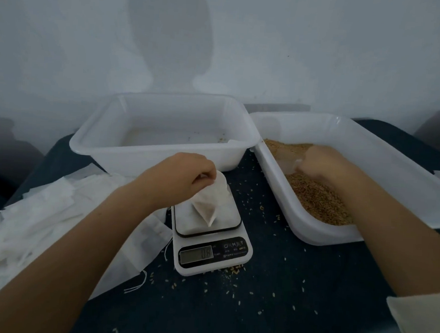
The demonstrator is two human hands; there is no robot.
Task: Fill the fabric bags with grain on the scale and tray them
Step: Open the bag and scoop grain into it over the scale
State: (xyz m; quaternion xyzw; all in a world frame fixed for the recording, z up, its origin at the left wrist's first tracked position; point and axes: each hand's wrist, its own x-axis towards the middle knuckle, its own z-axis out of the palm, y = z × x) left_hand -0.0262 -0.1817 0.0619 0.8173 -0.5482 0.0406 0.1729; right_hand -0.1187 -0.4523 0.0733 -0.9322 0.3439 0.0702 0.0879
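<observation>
Scale (pixel 210 243) front and centre on the worktop (pixel 296 287), bag (pixel 213 202) on it, spare bags (pixel 43 220) left, empty tray (pixel 162 129) behind, grain tray (pixel 367 175) right.

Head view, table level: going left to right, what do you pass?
Pile of empty fabric bags → left hand holding a fabric bag over the scale → right hand in the grain tub.
</observation>
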